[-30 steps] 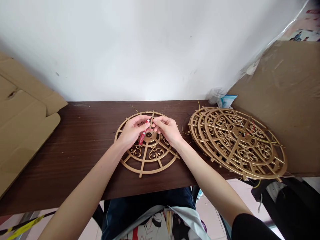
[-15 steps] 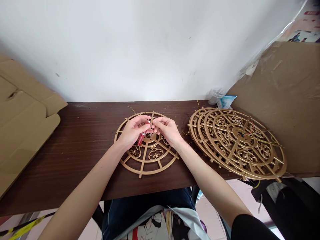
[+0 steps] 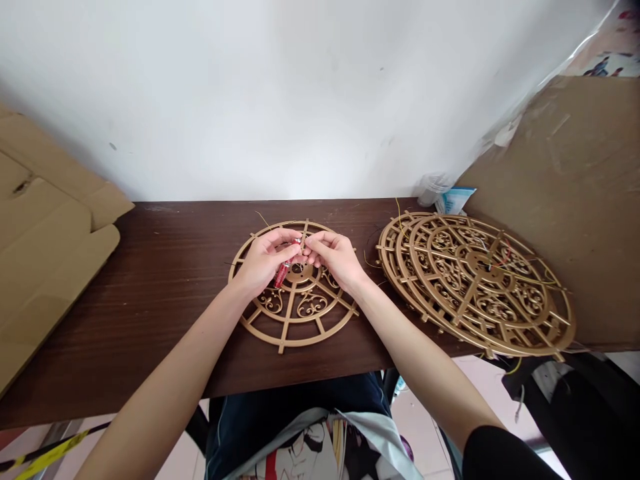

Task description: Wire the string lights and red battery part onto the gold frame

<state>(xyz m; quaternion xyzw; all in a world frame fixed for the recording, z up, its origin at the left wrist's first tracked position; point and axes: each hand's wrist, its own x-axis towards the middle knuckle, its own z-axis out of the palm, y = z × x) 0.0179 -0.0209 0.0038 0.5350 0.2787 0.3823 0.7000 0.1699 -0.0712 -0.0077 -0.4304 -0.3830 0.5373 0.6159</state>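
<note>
My left hand (image 3: 267, 262) is closed around a slim red tool (image 3: 281, 273) with a shiny upper end, its kind hard to make out. The thumb lies along it, and its lower end sticks out below my palm. My right hand (image 3: 336, 259) is pinched shut just to the right, fingertips close against the left ones. What it pinches is too small and covered to name. Under both hands a round gold-coloured openwork grille (image 3: 300, 343) with spokes and scrollwork lies flat; my hands cover part of its upper half. Thin wires show around its centre and rim.
More gold grilles (image 3: 480, 287) are stacked on the right of the dark brown table (image 3: 165, 300), with loose wires on top. Behind them stand a clear plastic cup (image 3: 433, 190) and a blue-white packet (image 3: 455, 200). Cardboard sheets (image 3: 50, 247) lean at both sides; a wall closes the back.
My left thumb and fingertips have shifted slightly right along the red tool, nearer my right fingertips. The right hand keeps its pinch. The view has moved a little.
</note>
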